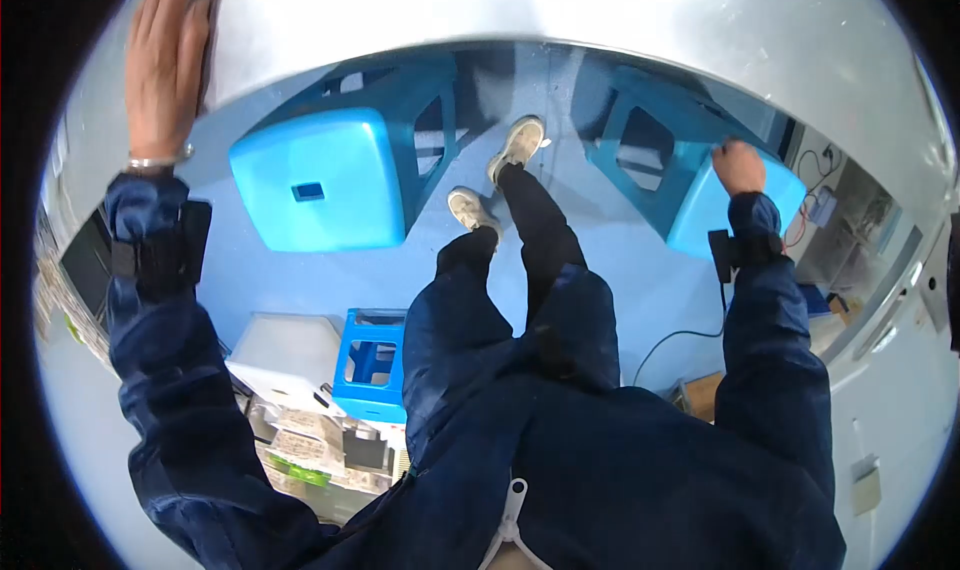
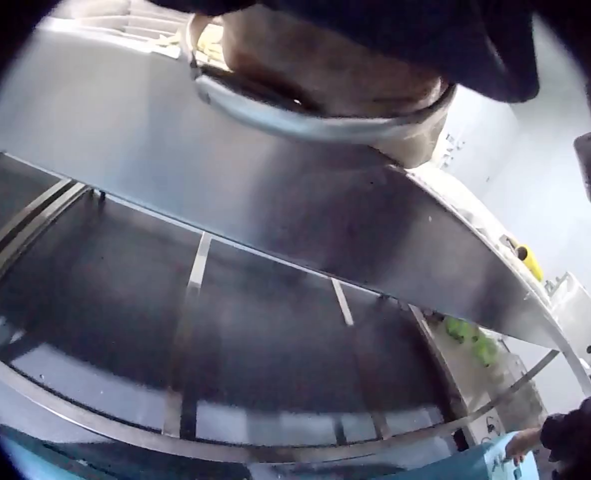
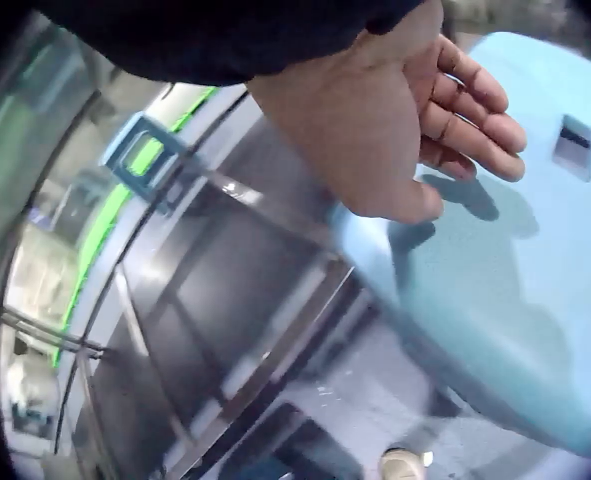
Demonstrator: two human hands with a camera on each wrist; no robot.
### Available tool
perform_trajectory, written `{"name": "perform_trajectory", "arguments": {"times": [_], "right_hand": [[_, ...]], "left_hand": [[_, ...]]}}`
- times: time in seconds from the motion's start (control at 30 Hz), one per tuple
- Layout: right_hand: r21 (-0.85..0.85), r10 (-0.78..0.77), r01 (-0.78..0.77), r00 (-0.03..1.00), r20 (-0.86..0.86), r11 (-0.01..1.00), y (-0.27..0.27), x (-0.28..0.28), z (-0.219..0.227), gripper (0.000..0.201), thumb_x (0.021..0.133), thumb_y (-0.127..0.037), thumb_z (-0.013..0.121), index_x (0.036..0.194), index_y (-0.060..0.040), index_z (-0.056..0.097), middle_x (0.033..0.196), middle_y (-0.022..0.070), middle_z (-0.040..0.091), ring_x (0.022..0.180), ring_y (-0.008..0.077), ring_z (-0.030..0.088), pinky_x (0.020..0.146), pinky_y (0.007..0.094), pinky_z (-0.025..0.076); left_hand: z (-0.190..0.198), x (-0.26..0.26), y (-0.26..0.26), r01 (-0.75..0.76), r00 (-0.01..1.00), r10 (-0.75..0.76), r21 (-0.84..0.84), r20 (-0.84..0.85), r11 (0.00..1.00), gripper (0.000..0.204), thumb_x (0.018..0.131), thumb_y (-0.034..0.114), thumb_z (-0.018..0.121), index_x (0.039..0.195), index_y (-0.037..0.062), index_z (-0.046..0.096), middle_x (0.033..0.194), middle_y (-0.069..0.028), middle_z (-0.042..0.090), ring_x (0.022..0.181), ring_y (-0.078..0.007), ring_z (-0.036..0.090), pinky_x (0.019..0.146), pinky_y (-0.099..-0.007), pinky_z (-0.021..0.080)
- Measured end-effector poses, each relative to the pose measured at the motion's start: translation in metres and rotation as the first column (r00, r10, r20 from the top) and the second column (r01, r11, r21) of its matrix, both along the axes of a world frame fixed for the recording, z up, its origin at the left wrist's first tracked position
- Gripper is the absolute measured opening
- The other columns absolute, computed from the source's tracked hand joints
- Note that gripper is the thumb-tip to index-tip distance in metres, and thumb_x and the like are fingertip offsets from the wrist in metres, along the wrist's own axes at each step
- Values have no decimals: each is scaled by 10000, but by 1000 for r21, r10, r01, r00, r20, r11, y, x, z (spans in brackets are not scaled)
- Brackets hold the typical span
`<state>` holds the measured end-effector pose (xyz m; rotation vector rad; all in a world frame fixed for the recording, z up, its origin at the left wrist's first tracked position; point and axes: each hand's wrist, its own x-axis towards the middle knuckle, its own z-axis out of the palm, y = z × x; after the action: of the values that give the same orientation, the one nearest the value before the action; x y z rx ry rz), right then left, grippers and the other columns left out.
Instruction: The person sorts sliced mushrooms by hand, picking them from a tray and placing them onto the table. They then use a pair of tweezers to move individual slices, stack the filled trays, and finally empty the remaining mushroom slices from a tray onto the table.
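In the head view my left hand (image 1: 165, 70) lies with straight fingers along the left end of the metal table (image 1: 400, 5). The left wrist view shows only its wrist with a bracelet (image 2: 296, 122) above the table top (image 2: 256, 190); the fingers are hidden. My right hand (image 1: 740, 167) is over the seat of the right blue stool (image 1: 715, 205). In the right wrist view that hand (image 3: 396, 130) has loosely bent fingers above the stool seat (image 3: 506, 260) and holds nothing. Whether it touches the seat I cannot tell.
Another blue stool (image 1: 320, 185) stands at the left, partly under the table. A small blue stool (image 1: 372, 405) and a white box (image 1: 285, 355) are behind at the left. Shoes (image 1: 520, 145) stand on the blue floor. A black cable (image 1: 680, 334) lies at the right.
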<state>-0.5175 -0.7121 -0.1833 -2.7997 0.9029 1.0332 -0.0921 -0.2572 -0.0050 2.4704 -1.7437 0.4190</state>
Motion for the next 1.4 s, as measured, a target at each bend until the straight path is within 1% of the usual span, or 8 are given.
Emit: {"name": "perform_trajectory", "arguments": {"times": [0.07, 0.13, 0.3, 0.37, 0.47, 0.63, 1.07, 1.4], "right_hand": [[79, 56, -82, 957, 284, 994, 44, 17, -8, 225, 812, -226, 522, 801, -33, 639, 819, 238, 633, 788, 414, 614, 709, 503, 487], [182, 51, -126, 928, 370, 975, 77, 14, -22, 152, 797, -158, 545, 868, -44, 618, 840, 222, 639, 801, 397, 617, 718, 483, 489], [278, 112, -236, 911, 398, 931, 146, -48, -76, 206, 765, -77, 563, 969, -87, 591, 893, 198, 613, 813, 398, 605, 731, 467, 488], [328, 86, -221, 921, 379, 918, 170, -67, -97, 246, 756, -73, 555, 1000, -94, 580, 922, 195, 591, 819, 400, 600, 728, 476, 486], [337, 90, -215, 933, 349, 917, 199, -79, -141, 268, 758, -80, 556, 1025, -94, 573, 955, 198, 587, 838, 397, 598, 740, 481, 482], [380, 111, -237, 939, 325, 894, 225, -67, -246, 316, 773, -111, 566, 1088, -97, 551, 1051, 195, 561, 907, 389, 590, 772, 482, 476], [314, 295, -369, 920, 258, 875, 244, -79, -449, 431, 766, -180, 599, 1172, -104, 476, 1070, 179, 573, 904, 376, 606, 768, 464, 495], [155, 334, -385, 901, 277, 910, 252, -92, -473, 404, 765, -166, 558, 1140, -34, 490, 1021, 185, 588, 856, 362, 623, 746, 452, 502]], "left_hand": [[19, -43, -9, -120, 988, 118, 13, 104, 993, 410, 888, 99, 484, 1287, 17, 438, 1337, -179, 438, 1286, -354, 367, 1075, -427, 293], [2, -61, 29, -71, 989, 86, -123, 120, 990, 401, 928, 213, 527, 1305, 87, 481, 1351, -118, 482, 1242, -266, 450, 1065, -391, 324], [-27, -221, 115, -312, 942, 255, -285, -220, 906, 450, 850, 137, 595, 1282, 75, 485, 1320, -155, 494, 1274, -316, 406, 1074, -443, 293], [-46, -288, 165, -629, 722, 524, -114, -451, 769, 453, 900, 163, 547, 1327, 73, 424, 1391, -158, 412, 1320, -305, 347, 1098, -462, 260], [-83, -379, 228, -927, 143, 672, 140, -726, 348, 488, 958, 283, 470, 1375, 50, 376, 1394, -142, 404, 1328, -268, 327, 1098, -472, 209], [-132, -468, 246, -949, -118, 665, 280, -738, 143, 473, 960, 247, 470, 1350, -7, 382, 1359, -168, 428, 1294, -274, 365, 1099, -435, 223], [-240, -513, 273, -952, -193, 671, 302, -715, 48, 430, 969, 203, 454, 1321, -37, 401, 1314, -191, 466, 1258, -267, 407, 1085, -394, 250], [-259, -523, 297, -950, -226, 706, 313, -671, -6, 389, 966, 161, 476, 1274, -70, 422, 1191, -154, 525, 1146, -219, 478, 998, -341, 345]]}}
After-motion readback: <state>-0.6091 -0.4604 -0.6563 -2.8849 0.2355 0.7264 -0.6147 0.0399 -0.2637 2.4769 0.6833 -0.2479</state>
